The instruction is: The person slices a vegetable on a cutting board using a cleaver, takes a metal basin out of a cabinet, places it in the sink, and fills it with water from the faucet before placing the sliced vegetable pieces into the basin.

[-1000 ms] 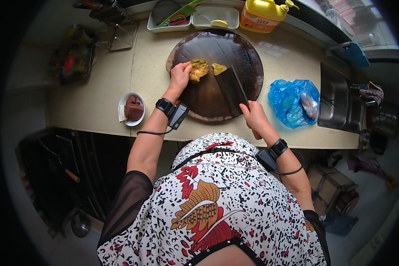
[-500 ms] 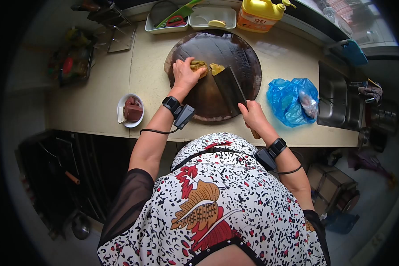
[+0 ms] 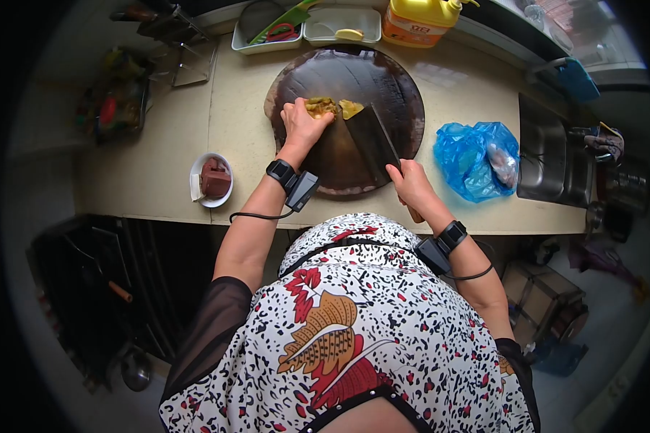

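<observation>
The left hand (image 3: 305,128) curls over the food (image 3: 321,106) on the board (image 3: 321,166), gripping it; the right hand (image 3: 414,185) grasps the cleaver (image 3: 370,144) by its handle, both arms (image 3: 258,216) slanting inward.

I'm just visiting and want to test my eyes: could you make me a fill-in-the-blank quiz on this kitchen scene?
1. The cleaver is held in the ____.
2. The larger piece of yellowish food is touched by the ____.
3. The plastic bag beside the sink is coloured ____.

Missing words: right hand; left hand; blue.
</observation>
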Action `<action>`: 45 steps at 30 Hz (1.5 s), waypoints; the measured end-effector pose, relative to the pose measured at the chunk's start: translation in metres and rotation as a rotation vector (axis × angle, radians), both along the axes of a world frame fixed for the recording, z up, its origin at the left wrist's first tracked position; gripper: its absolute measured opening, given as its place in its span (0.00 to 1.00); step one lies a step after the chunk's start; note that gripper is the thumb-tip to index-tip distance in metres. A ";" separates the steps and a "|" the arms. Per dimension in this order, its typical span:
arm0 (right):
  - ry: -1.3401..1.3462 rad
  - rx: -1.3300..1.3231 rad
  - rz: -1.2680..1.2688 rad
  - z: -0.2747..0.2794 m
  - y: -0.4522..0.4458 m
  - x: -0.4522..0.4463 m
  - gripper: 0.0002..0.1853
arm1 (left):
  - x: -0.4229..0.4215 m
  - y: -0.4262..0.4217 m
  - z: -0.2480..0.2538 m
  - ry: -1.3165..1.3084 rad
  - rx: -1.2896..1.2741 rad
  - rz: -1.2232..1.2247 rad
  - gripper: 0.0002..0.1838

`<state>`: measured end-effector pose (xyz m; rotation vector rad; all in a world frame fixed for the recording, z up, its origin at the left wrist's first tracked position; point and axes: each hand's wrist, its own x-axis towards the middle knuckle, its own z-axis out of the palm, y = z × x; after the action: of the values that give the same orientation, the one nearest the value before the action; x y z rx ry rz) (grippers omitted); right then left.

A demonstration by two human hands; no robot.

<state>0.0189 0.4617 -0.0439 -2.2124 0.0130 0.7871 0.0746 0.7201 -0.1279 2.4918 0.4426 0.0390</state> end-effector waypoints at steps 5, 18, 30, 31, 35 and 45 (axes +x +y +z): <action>-0.012 -0.001 -0.003 -0.003 0.000 -0.001 0.20 | 0.002 -0.002 0.003 -0.035 0.018 0.064 0.33; -0.010 0.022 -0.020 -0.005 -0.002 -0.004 0.20 | 0.007 0.059 -0.057 -0.135 -0.877 -0.044 0.20; 0.003 0.001 -0.025 -0.004 0.000 -0.003 0.21 | -0.055 0.015 0.017 -0.543 0.050 -0.071 0.39; 0.006 0.003 -0.024 -0.004 0.001 -0.003 0.21 | -0.054 0.013 0.019 -0.516 0.070 -0.093 0.39; 0.015 0.002 -0.016 -0.004 0.000 -0.003 0.20 | -0.049 0.010 0.020 -0.430 0.143 -0.174 0.39; 0.023 0.053 -0.038 -0.004 -0.001 -0.004 0.20 | -0.022 0.046 -0.017 -0.356 -0.078 -0.120 0.22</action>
<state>0.0153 0.4610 -0.0483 -2.1469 0.0448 0.7830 0.0524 0.7662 -0.1448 2.3633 0.1414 0.4019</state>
